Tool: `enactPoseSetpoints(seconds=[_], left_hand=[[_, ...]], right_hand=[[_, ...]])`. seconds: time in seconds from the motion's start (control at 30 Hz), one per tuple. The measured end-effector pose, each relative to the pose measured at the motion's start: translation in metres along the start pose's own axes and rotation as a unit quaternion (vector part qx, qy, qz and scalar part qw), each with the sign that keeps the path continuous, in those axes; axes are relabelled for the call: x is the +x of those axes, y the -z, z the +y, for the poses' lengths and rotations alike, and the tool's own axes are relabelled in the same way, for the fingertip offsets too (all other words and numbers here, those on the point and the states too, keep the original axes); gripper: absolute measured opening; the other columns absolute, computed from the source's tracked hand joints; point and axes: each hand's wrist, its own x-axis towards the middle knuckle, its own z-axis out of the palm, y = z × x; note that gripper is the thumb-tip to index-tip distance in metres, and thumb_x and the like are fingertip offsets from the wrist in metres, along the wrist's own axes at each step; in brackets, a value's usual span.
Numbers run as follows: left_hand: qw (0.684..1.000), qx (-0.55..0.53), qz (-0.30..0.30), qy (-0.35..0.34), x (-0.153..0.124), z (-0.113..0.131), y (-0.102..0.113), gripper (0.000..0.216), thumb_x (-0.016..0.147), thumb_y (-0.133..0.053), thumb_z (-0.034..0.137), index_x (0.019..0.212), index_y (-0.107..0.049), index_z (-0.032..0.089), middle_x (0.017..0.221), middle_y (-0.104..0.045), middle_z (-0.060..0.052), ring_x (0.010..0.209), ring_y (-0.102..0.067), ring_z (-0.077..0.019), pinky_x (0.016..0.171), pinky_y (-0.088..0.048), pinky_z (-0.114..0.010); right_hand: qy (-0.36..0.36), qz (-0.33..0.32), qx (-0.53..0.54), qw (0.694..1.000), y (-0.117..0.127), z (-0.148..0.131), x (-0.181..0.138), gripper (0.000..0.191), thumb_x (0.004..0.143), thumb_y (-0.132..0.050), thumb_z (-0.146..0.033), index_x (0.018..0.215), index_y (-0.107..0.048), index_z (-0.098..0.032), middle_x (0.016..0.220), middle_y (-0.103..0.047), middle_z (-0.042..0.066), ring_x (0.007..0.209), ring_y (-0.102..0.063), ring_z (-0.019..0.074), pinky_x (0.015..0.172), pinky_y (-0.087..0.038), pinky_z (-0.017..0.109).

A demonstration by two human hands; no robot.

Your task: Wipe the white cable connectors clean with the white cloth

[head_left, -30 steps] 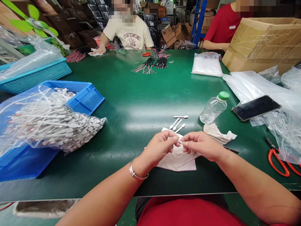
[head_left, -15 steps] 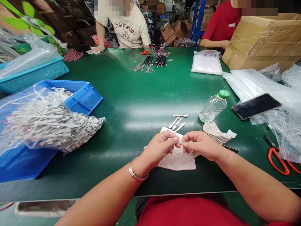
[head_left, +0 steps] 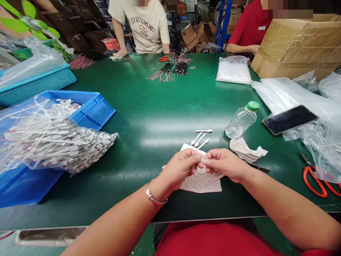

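My left hand (head_left: pixel 183 164) and my right hand (head_left: pixel 222 163) meet fingertip to fingertip over a pale cloth (head_left: pixel 204 183) on the green table. Both are closed in a pinch. Whatever sits between the fingertips is too small and too covered to name. Just beyond them lie several white connector pieces with short strips (head_left: pixel 199 139), and one more white piece (head_left: pixel 203 131) rests crosswise behind those. A crumpled beige cloth (head_left: pixel 247 150) and a dark thin tool (head_left: pixel 258 166) are beside my right hand, the tool partly hidden by it.
At left, a clear bag of white strip pieces (head_left: pixel 61 138) leans over blue bins (head_left: pixel 92 110). To the right are a bottle (head_left: pixel 241 122), a phone (head_left: pixel 290 120), orange-handled scissors (head_left: pixel 315 181) and plastic bags. Across the table, two people stand near black-and-pink wires (head_left: pixel 170 69) and a carton (head_left: pixel 293 48).
My hands stay in nearly the same place, with the fingertips shifted slightly together. The person in the cream shirt across the table has moved a hand and cloth to the right.
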Motion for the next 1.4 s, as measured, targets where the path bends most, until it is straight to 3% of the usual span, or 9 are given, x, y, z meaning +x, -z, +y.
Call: enactPoseSetpoints(seconds=[0.27, 0.4, 0.6, 0.87, 1.17, 1.4], left_hand=[[0.999, -0.041, 0.004, -0.021, -0.003, -0.003, -0.003, 0.03, 0.065, -0.074, 0.037, 0.063, -0.055, 0.014, 0.056, -0.056, 0.002, 0.043, -0.036, -0.0027, 0.041, -0.02, -0.019], [0.999, -0.035, -0.009, -0.017, -0.006, -0.002, -0.008, 0.031, 0.065, -0.074, 0.038, 0.061, -0.054, 0.014, 0.057, -0.057, 0.002, 0.043, -0.036, -0.003, 0.042, -0.021, -0.019], [1.0, -0.028, -0.01, -0.004, -0.005, -0.002, -0.006, 0.029, 0.066, -0.072, 0.037, 0.06, -0.056, 0.014, 0.056, -0.054, 0.002, 0.043, -0.033, -0.003, 0.043, -0.02, -0.019], [1.0, -0.025, 0.0, -0.001, -0.004, -0.002, -0.005, 0.025, 0.066, -0.071, 0.034, 0.061, -0.057, 0.014, 0.056, -0.056, 0.002, 0.043, -0.033, -0.003, 0.042, -0.018, -0.019], [0.999, -0.035, -0.026, -0.011, -0.005, 0.001, -0.004, 0.025, 0.069, -0.071, 0.034, 0.059, -0.059, 0.013, 0.057, -0.059, 0.0, 0.045, -0.036, -0.0034, 0.042, -0.019, -0.02], [0.999, -0.034, -0.009, 0.002, -0.005, 0.002, -0.004, 0.03, 0.065, -0.073, 0.038, 0.06, -0.058, 0.013, 0.057, -0.059, 0.0, 0.044, -0.036, -0.0034, 0.043, -0.019, -0.02]], right_hand=[[0.088, 0.066, -0.02, 0.994, -0.018, 0.011, 0.003, 0.048, 0.078, -0.056, -0.064, 0.065, -0.052, -0.018, 0.055, -0.052, -0.003, 0.051, -0.044, 0.0084, 0.053, -0.037, 0.023], [0.076, 0.084, -0.016, 0.993, -0.015, 0.012, 0.007, 0.056, 0.079, -0.051, -0.069, 0.058, -0.054, -0.017, 0.049, -0.051, -0.002, 0.047, -0.045, 0.0092, 0.05, -0.037, 0.024], [0.059, 0.051, 0.048, 0.996, -0.008, 0.01, 0.006, 0.068, 0.08, -0.038, -0.076, 0.061, -0.062, -0.015, 0.056, -0.06, 0.003, 0.05, -0.05, 0.0097, 0.053, -0.04, 0.024], [0.05, 0.025, 0.022, 0.998, -0.004, 0.003, -0.001, 0.042, 0.072, -0.069, -0.056, 0.068, -0.061, -0.015, 0.063, -0.063, 0.0, 0.057, -0.052, 0.0085, 0.059, -0.042, 0.023], [0.03, -0.032, 0.034, 0.998, 0.004, -0.001, -0.004, 0.031, 0.072, -0.073, -0.043, 0.078, -0.068, -0.013, 0.078, -0.072, 0.006, 0.068, -0.062, 0.0111, 0.067, -0.048, 0.025], [0.02, -0.042, 0.059, 0.997, 0.006, -0.001, -0.002, 0.029, 0.069, -0.076, -0.04, 0.08, -0.071, -0.013, 0.08, -0.073, 0.006, 0.07, -0.065, 0.0111, 0.066, -0.048, 0.022]])
